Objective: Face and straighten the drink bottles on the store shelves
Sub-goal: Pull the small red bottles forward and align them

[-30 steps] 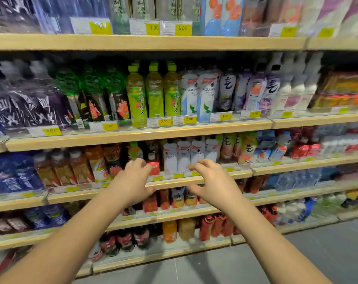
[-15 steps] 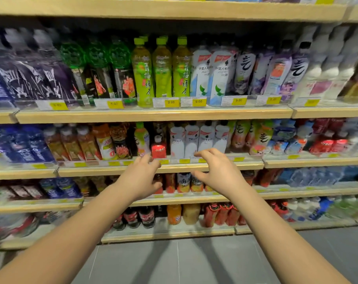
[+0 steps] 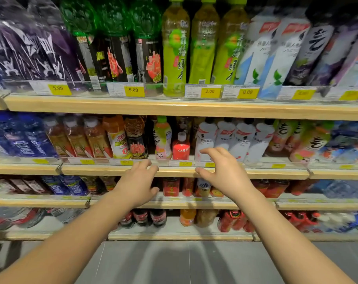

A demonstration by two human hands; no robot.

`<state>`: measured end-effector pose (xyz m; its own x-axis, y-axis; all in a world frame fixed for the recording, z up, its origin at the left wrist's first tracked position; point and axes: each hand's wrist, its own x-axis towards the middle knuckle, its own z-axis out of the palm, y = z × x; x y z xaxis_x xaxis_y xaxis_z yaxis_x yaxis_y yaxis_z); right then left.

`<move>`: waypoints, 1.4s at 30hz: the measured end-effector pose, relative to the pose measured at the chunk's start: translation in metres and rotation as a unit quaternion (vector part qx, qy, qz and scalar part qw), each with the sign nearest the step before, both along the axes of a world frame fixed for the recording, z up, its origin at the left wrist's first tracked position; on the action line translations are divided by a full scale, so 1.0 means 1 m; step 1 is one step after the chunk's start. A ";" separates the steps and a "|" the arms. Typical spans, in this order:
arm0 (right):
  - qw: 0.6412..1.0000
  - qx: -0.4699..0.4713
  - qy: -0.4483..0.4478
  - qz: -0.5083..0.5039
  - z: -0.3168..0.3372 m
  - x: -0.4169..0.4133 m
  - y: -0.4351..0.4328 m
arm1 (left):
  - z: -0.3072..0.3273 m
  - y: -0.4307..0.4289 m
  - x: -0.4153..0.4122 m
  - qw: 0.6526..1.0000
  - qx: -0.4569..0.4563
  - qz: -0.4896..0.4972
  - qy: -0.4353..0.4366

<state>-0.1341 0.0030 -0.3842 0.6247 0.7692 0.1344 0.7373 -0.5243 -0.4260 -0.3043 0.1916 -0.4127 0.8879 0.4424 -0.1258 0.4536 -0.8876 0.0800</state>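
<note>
We face light wooden shelves point(image 3: 174, 108) stacked above a grey tiled floor point(image 3: 174, 261), with yellow price tags point(image 3: 133, 90) along their clear front rails. On the middle shelf the drink bottles point(image 3: 162, 138) stand on their bases, long axes vertical, caps up. Brown tea bottles point(image 3: 75, 138) are at left, a short red bottle point(image 3: 181, 147) is in the centre, and white bottles point(image 3: 225, 138) stand to its right, labels toward us. Our left hand point(image 3: 136, 181) and right hand point(image 3: 225, 173) hover before that shelf's edge, fingers spread, holding nothing.
</note>
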 end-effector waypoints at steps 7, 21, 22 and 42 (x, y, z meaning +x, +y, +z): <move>1.000 0.011 0.005 0.010 -0.055 0.034 0.056 | -0.058 0.034 0.024 1.000 0.006 -0.004 -0.020; 0.993 0.115 0.016 0.001 -0.118 0.061 0.124 | -0.145 0.066 0.050 0.992 0.092 -0.048 -0.069; 0.993 0.115 0.016 -0.003 -0.118 0.061 0.128 | -0.147 0.066 0.049 0.992 0.089 -0.047 -0.072; 0.990 0.112 0.047 -0.066 -0.113 0.065 0.149 | -0.153 0.063 0.050 0.993 0.058 -0.012 -0.098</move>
